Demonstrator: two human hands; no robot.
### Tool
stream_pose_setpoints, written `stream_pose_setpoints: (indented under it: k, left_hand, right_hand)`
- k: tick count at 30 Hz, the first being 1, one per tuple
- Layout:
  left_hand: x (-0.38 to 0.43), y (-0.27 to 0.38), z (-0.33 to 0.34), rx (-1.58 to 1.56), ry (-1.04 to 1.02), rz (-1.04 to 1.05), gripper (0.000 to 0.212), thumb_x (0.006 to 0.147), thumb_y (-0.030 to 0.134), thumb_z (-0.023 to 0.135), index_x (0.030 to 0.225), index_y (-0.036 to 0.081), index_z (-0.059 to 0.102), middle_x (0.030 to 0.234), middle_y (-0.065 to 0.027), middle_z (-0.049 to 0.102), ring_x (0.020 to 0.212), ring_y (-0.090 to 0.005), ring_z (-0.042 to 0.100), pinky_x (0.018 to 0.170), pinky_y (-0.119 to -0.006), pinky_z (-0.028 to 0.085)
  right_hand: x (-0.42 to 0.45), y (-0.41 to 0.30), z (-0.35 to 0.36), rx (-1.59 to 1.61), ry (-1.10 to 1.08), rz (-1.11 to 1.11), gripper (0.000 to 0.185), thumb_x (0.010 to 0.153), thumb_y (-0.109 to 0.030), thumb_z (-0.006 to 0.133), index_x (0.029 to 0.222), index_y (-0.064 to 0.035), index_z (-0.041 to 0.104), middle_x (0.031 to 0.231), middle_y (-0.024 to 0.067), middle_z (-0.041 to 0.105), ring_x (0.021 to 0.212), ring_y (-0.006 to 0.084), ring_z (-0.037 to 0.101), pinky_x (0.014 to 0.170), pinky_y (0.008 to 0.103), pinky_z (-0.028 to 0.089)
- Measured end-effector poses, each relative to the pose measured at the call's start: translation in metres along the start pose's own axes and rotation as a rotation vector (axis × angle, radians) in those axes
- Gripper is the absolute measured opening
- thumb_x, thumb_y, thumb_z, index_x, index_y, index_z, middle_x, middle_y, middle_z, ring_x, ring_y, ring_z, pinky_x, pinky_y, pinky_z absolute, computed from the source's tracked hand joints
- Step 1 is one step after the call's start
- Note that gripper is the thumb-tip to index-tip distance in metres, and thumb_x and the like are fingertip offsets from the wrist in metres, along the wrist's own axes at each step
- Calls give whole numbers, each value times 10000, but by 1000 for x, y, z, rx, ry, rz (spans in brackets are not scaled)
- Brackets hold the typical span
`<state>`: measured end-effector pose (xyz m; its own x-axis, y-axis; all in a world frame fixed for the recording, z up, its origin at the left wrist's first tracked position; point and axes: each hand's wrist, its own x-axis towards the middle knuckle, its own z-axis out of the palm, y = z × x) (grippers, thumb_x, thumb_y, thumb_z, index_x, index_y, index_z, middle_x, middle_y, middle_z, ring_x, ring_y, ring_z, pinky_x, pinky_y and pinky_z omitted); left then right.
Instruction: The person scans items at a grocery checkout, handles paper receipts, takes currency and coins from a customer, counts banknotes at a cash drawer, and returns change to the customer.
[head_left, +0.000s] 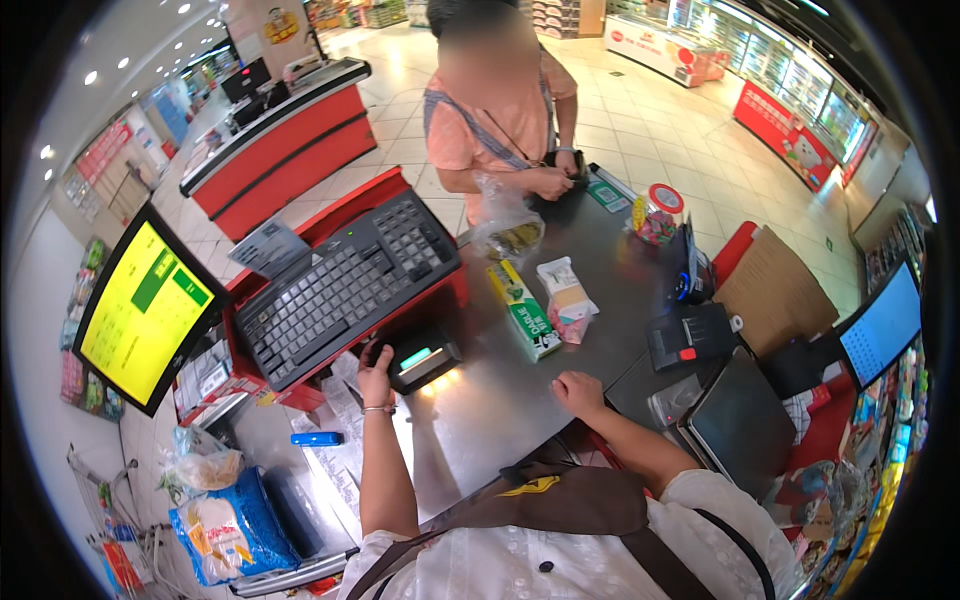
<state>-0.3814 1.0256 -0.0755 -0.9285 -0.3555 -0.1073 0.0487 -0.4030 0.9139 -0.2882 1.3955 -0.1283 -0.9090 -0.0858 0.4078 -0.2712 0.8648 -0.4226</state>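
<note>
My left hand is at the near side of a black box-shaped device with a lit display and a glow beneath it, below the keyboard; its fingers are partly hidden. My right hand, loosely curled, rests at the near edge of the metal counter, with nothing visible in it. Beyond it lie a green and yellow Darlie toothpaste box and a clear-wrapped pink and white package. A clear plastic bag with greenish contents sits farther back, by a person whose hands hold a dark item.
A black keyboard and a yellow-lit monitor stand left. A blue device lies on paper strips, near a blue bag. At right are a candy jar, a black printer-like device and another screen.
</note>
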Motion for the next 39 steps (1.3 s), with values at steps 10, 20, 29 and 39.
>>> stream_pose_setpoints:
  k: [10,20,29,39]
  left_hand:
    - [2,-2,1,39,-51,-8,340,767,119,648,1069,20,529,1005,-51,554,903,-145,511,816,-243,398]
    - [3,-5,-1,115,-86,-2,366,794,154,619,1118,22,513,1031,-48,560,914,-138,507,827,-243,385]
    - [2,1,-3,121,-43,14,334,778,158,637,1066,24,534,1014,-53,551,920,-149,505,827,-251,390]
    - [1,-4,5,119,-52,40,311,777,151,638,1040,19,537,996,-47,560,895,-142,511,817,-247,392]
  right_hand:
    - [-2,5,4,-60,51,-16,188,754,-242,559,639,-119,478,615,52,532,583,248,556,509,386,448]
    - [-3,4,1,-43,24,-19,184,754,-240,560,649,-109,483,618,65,536,579,269,551,498,398,444]
    - [1,1,3,-56,2,-19,188,752,-249,556,645,-113,482,617,66,537,579,275,554,496,405,448]
    - [1,4,-2,-50,62,-20,186,746,-233,566,639,-108,478,612,67,538,569,274,552,498,402,448]
